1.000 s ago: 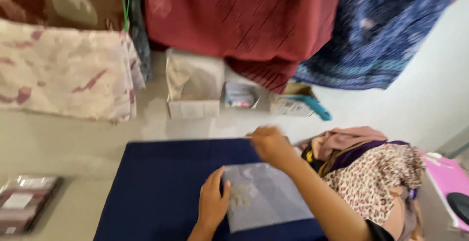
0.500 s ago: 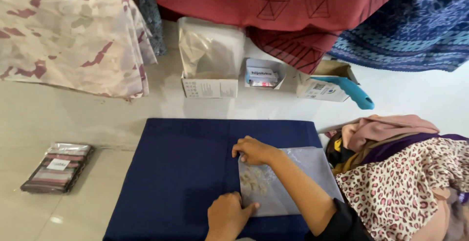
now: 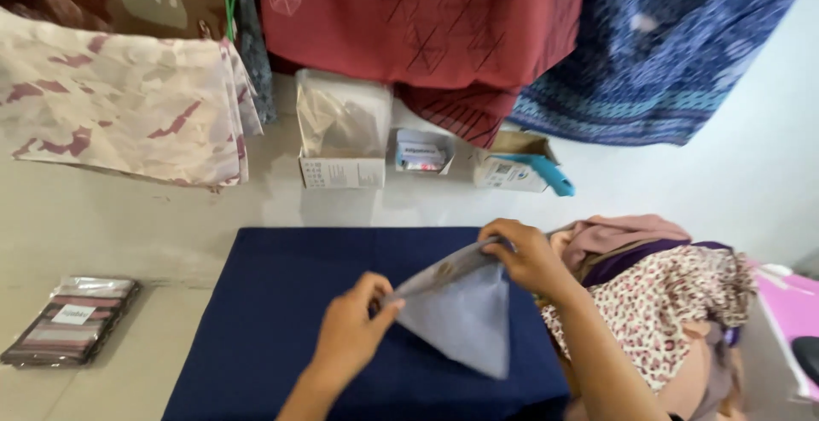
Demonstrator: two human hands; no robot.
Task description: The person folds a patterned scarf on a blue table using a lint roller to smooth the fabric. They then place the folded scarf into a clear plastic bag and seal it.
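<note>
Seen from the head camera: a thin grey-lilac piece of fabric (image 3: 461, 314) lifted off a dark navy cloth (image 3: 273, 319) spread flat on the pale floor, stretched between both hands and hanging down in a point. Left hand (image 3: 350, 336) pinched on the lower left corner of the fabric, fingers closed over its edge. Right hand (image 3: 525, 255) clenched on the upper right corner, held higher, so the top edge slants upward to the right. Just right of the navy cloth, a heap of clothes: a dusty pink garment (image 3: 614, 235) above a cream floral-print one (image 3: 674, 301). At far left, a flat plastic-wrapped striped packet (image 3: 72, 319). Beyond, against the wall, an open white cardboard box (image 3: 341, 144) under a hanging red patterned cloth (image 3: 426, 16).
</note>
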